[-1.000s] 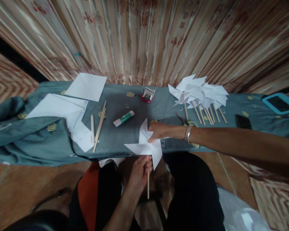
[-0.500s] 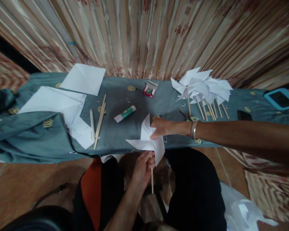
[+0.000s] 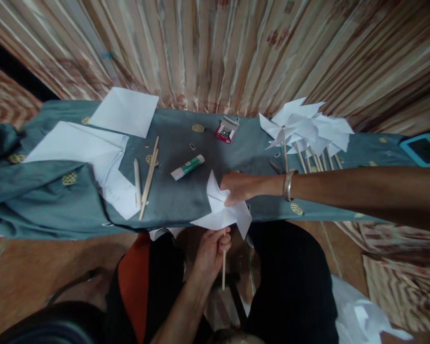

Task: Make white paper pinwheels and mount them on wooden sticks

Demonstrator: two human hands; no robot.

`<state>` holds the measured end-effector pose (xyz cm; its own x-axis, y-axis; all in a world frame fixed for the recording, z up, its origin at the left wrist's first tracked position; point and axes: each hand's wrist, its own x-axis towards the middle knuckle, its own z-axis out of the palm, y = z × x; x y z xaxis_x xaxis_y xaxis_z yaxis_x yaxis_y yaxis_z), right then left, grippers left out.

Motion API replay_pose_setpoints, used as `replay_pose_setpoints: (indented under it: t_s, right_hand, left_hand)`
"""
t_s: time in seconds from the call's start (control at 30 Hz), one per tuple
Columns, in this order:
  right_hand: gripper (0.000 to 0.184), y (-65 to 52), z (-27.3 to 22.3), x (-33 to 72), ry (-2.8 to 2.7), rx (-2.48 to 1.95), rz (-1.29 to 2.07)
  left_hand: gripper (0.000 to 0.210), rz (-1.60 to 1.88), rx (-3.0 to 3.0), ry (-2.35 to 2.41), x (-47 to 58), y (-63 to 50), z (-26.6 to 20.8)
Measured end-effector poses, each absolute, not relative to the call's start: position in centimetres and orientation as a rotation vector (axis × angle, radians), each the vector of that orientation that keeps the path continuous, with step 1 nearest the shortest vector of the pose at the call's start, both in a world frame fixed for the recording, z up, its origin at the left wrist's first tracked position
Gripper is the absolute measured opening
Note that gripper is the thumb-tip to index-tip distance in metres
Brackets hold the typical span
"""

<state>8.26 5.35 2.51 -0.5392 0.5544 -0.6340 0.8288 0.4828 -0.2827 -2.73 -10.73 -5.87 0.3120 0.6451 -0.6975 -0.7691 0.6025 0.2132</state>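
Observation:
A white paper pinwheel (image 3: 220,217) lies at the near edge of the table, its blades spread around the middle. From below, my left hand (image 3: 211,248) is closed around its wooden stick (image 3: 224,270), whose lower end points down between my knees. My right hand (image 3: 236,187) reaches in from the right, with thumb and fingers closed at the pinwheel's centre. Whatever lies under those fingertips is hidden. Beyond them stands a small red open box (image 3: 225,134) of metal pins. A green and white glue stick (image 3: 187,167) lies to the left.
Finished pinwheels (image 3: 304,124) lie in a pile at the back right, with scissors (image 3: 274,166) partly behind my right arm. Loose sticks (image 3: 149,177) and white paper sheets (image 3: 79,143) are on the left. A blue-framed device (image 3: 424,149) rests at the far right.
The pinwheel's blades have turned a little counterclockwise under my right hand. My left hand keeps its hold on the stick, and the whole view has shifted slightly.

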Motion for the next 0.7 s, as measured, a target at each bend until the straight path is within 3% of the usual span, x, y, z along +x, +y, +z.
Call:
replay_pose_setpoints:
  t_s: [0.27,0.7]
  right_hand:
    - [0.021,5.7,2.5,7.9,2.3,1.052,-0.797]
    - [0.02,4.4,2.4,8.8,2.046,1.385,-1.052]
  left_hand:
    - [0.027,0.966,-0.153,0.848,-2.8,-10.7,-5.6]
    - [0.033,0.942,-0.134,0.835,-2.8,-10.8,-5.9]
